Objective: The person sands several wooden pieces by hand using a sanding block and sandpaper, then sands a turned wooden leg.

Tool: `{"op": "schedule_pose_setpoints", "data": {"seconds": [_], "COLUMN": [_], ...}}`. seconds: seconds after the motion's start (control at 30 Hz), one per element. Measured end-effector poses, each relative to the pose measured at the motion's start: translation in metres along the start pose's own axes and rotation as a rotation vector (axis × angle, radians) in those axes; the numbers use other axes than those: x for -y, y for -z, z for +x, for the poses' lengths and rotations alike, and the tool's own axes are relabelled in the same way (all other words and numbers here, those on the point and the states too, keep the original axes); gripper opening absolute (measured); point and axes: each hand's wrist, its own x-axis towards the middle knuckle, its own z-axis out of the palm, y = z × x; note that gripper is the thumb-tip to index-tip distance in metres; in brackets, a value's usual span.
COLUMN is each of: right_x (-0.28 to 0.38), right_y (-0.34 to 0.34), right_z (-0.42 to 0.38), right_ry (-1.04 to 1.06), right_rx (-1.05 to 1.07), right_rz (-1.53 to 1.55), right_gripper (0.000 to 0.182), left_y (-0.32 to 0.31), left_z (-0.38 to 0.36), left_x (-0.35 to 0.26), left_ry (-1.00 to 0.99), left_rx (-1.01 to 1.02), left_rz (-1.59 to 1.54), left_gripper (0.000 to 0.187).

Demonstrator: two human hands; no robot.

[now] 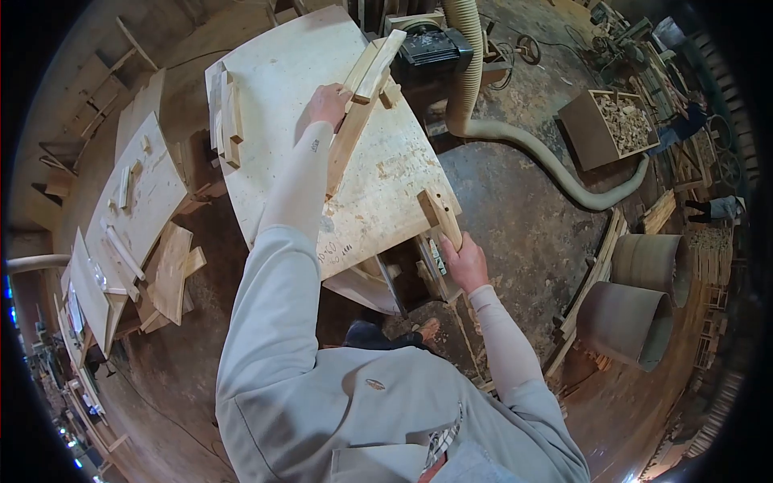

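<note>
Block at the bench's right corner looks stiff, light, best held by the end right hand grasps; whether left hand clasps is unclear.

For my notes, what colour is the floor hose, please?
The hose is beige; the head view shows it best.

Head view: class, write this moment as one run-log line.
left hand: at long pale wooden strips | right hand: holding tan elongated wooden piece | surface: scuffed whitish flat tabletop

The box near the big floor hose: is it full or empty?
The box looks full: wood scraps spread across its opening; their depth is hidden.
</note>
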Motion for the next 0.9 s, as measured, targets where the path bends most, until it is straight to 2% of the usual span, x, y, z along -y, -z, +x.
{"op": "schedule_pose_setpoints", "data": {"seconds": [0.17,0.3,0.5,0.57,0.7,0.77,0.8,0.87,0.9], "right_x": [0.018,0.015,-0.023,-0.037,-0.041,-0.034,-0.031,-0.037,-0.046], "right_y": [-0.001,-0.006,0.001,0.003,0.009,0.011,0.013,0.018,0.022], "right_z": [0.011,0.007,-0.033,-0.047,-0.058,-0.056,-0.056,-0.066,-0.078], "right_ry": [-0.009,-0.015,-0.015,-0.031,-0.015,-0.004,-0.005,-0.015,-0.012], "right_rx": [0.006,-0.008,-0.007,0.014,-0.002,-0.006,-0.005,0.014,0.013], "right_rz": [0.010,0.023,-0.011,0.010,0.018,0.047,0.048,0.056,0.064], "right_gripper": [0.061,0.062,0.062,0.061,0.060,0.058,0.058,0.058,0.058], "left_y": [-0.005,-0.004,-0.004,0.001,-0.006,-0.001,0.003,0.010,0.006], "left_z": [0.031,0.028,-0.042,-0.065,-0.075,-0.072,-0.071,-0.084,-0.102], "left_x": [0.018,0.017,-0.002,-0.011,-0.015,-0.014,-0.016,-0.024,-0.027], "left_ry": [0.029,0.023,0.040,0.097,0.034,-0.101,-0.100,-0.305,-0.310], "left_rx": [0.022,0.027,-0.020,0.069,0.014,-0.127,-0.125,-0.249,-0.252], "left_rz": [-0.011,0.005,0.108,0.068,0.040,-0.030,-0.029,0.227,0.234], "left_gripper": [0.048,0.048,0.052,0.055,0.056,0.037,0.037,0.022,0.022]}}
